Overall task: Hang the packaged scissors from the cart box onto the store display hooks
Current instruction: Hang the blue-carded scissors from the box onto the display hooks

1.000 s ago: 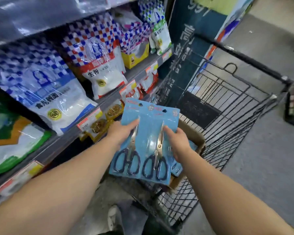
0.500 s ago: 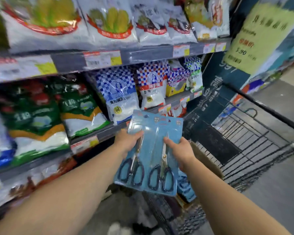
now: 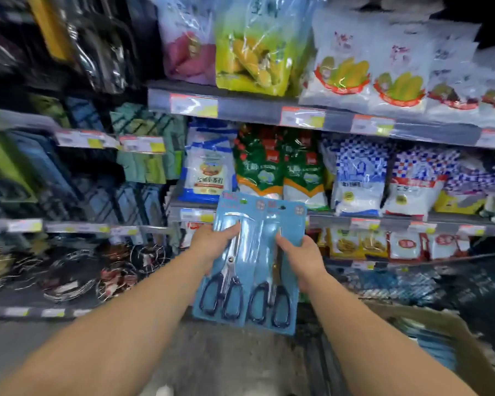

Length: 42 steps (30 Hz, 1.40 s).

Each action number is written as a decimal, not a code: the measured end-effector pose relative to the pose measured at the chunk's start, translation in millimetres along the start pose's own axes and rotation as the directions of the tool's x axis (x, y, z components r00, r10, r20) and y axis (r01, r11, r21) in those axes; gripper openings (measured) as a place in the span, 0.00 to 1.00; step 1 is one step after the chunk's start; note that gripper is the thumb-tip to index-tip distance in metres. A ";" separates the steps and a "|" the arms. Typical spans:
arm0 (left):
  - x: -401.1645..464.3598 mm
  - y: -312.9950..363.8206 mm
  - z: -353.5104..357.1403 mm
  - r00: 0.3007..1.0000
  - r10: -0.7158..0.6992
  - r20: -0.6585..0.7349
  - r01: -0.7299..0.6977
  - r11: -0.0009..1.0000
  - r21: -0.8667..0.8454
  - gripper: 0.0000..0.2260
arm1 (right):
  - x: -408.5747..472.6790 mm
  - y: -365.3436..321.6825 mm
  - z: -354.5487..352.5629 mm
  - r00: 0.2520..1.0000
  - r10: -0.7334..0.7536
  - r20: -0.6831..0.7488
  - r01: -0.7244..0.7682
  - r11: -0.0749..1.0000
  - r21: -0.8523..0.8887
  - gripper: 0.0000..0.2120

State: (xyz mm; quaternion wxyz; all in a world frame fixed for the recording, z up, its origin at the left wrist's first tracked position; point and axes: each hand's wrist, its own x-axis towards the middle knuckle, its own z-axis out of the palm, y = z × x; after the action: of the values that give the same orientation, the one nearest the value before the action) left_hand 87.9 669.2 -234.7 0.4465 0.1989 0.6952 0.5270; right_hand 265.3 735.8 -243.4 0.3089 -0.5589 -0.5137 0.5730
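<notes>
1. The store shelves (image 3: 269, 110) fill the view, stacked with bagged flour and starch. The darker bay to the left looks like hanging housewares, blurred; I judge the display hooks lie that way, though no hook shows plainly.
2. The cart box (image 3: 429, 338), brown cardboard at lower right, has more blue packs inside it.
3. The packaged scissors (image 3: 255, 261), two blue cards side by side, are held up clear of the box, faces toward the person, hang-holes uppermost, probably so they can slide onto a hook.
4. The left hand (image 3: 212, 244) grips the left card, thumb across its front.
5. The right hand (image 3: 300, 252) grips the right card likewise.
</notes>
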 end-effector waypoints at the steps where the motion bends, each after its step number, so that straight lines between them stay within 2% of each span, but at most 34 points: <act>1: -3.1 0.2 -20.2 1.000 0.003 -0.030 -0.004 1.000 -0.017 0.30 | -1.7 -2.1 18.7 1.000 -0.010 0.029 0.011 1.000 -0.022 0.17; 4: -12.8 0.7 -82.8 0.990 0.012 -0.139 -0.019 0.999 -0.051 0.19 | -11.1 -13.4 80.0 0.991 -0.032 0.132 0.041 0.997 -0.065 0.18; 7: -25.0 0.9 -149.9 0.977 0.030 -0.213 -0.056 0.991 -0.118 0.18 | -22.7 -21.3 147.7 0.969 -0.065 0.239 0.089 0.992 -0.093 0.18; 10: -33.9 -1.1 -223.2 0.952 0.011 -0.305 -0.056 0.989 -0.140 0.23 | -42.4 -28.2 221.0 0.944 -0.097 0.316 0.139 0.984 -0.115 0.16; 15: -41.1 -5.9 -352.3 0.917 -0.001 -0.400 -0.077 0.981 -0.179 0.14 | -78.6 -35.4 354.0 0.901 -0.100 0.422 0.156 0.983 -0.100 0.23; 18: -38.7 -6.0 -429.7 0.893 0.014 -0.450 -0.096 0.982 -0.160 0.13 | -107.0 -40.9 428.3 0.887 -0.099 0.452 0.142 0.988 -0.062 0.12; 21: -33.5 -4.5 -493.3 0.883 0.007 -0.469 -0.087 0.985 -0.149 0.16 | -126.0 -47.3 488.9 0.886 -0.110 0.451 0.143 0.989 -0.040 0.10; 24: -24.4 -2.4 -539.6 0.889 0.016 -0.458 -0.103 0.981 -0.165 0.08 | -138.8 -56.4 529.2 0.897 -0.102 0.429 0.122 0.992 -0.019 0.07; 26: -17.1 -2.0 -561.5 0.895 0.007 -0.446 -0.080 0.986 -0.145 0.10 | -143.0 -60.0 544.1 0.910 -0.100 0.403 0.117 0.993 -0.019 0.12; 28: -2.3 -4.2 -577.8 0.898 -0.009 -0.440 -0.084 0.978 -0.191 0.16 | -142.4 -65.8 551.4 0.925 -0.104 0.365 0.135 0.989 -0.060 0.20; 30: 9.1 -4.2 -584.1 0.895 -0.046 -0.443 -0.059 0.973 -0.221 0.17 | -133.3 -69.4 555.4 0.936 -0.086 0.341 0.124 0.988 -0.091 0.27; 32: 23.4 -5.7 -586.5 0.896 -0.044 -0.441 -0.064 0.971 -0.228 0.16 | -122.5 -72.4 558.9 0.940 -0.081 0.330 0.120 0.988 -0.100 0.26; 35: 37.4 -0.6 -584.3 0.903 -0.028 -0.429 -0.068 0.976 -0.207 0.14 | -101.6 -70.2 571.3 0.955 -0.102 0.278 0.139 0.983 -0.119 0.16; 37: 46.8 4.2 -584.7 0.907 -0.045 -0.419 -0.056 0.973 -0.226 0.14 | -88.5 -68.8 581.4 0.962 -0.095 0.258 0.125 0.987 -0.102 0.18; 42: 85.6 2.9 -592.4 0.922 -0.082 -0.379 -0.005 0.975 -0.223 0.22 | -55.3 -74.8 602.8 0.962 -0.094 0.258 0.126 0.986 -0.111 0.17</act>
State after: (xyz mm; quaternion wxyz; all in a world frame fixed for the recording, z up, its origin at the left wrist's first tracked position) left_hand -449.4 405.3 -240.2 0.3307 0.0271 0.7106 0.6205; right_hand -318.4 558.8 -247.6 0.2366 -0.4708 -0.6142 0.5875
